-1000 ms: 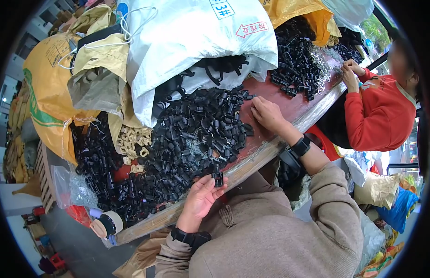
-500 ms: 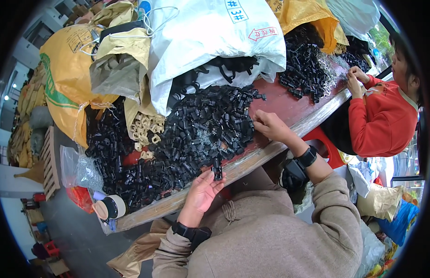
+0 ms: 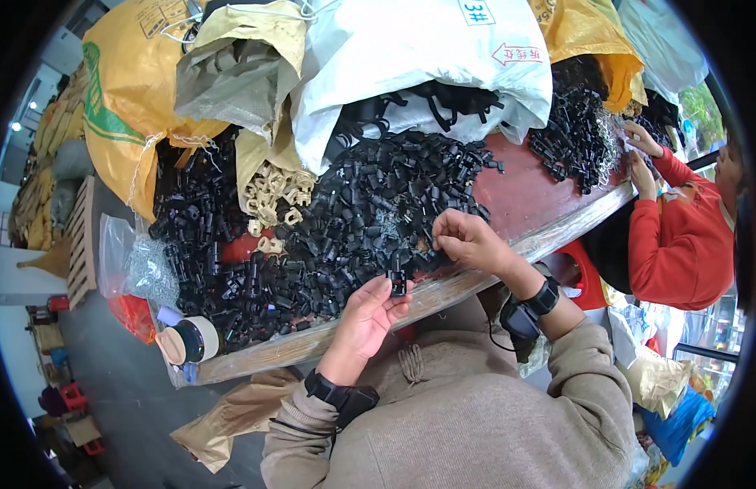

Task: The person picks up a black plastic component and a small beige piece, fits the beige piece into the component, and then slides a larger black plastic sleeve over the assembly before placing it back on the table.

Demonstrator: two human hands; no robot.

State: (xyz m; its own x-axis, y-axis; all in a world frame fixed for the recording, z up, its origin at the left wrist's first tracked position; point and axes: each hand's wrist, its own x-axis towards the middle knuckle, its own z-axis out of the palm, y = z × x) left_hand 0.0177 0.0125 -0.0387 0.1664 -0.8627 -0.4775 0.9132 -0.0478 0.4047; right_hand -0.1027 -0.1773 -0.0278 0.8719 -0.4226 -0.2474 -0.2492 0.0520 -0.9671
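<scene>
The tabletop [image 3: 520, 187] is dark red, and along its near side runs a worn edge of pale wood [image 3: 272, 352]. A wide pile of black plastic parts [image 3: 345, 212] covers much of it, with some beige plastic pieces [image 3: 272, 196] lying at its left part. Behind the pile rests a white woven sack [image 3: 419, 57], open toward the person, and to the left bulges a yellow sack [image 3: 117, 106]. At the left corner there are a clear plastic bag [image 3: 150, 273] and a round container [image 3: 200, 338] with a light lid. The floor [image 3: 134, 399] is grey, and a wooden pallet [image 3: 82, 244] leans at the left. On the right, a co-worker in a red sweater [image 3: 679, 244] has both hands near another heap of parts.

The left hand [image 3: 366, 318] has its grip closed on one black fitting [image 3: 397, 281], which is pinched between thumb and fingers. The fitting projects upward above the fingertips, just beside the near edge, with the pile behind it. The right hand [image 3: 472, 242] is near the pile, to the right of the fitting and apart from it. Its fingers are curled in; I cannot tell whether this grip has hold of something.
</scene>
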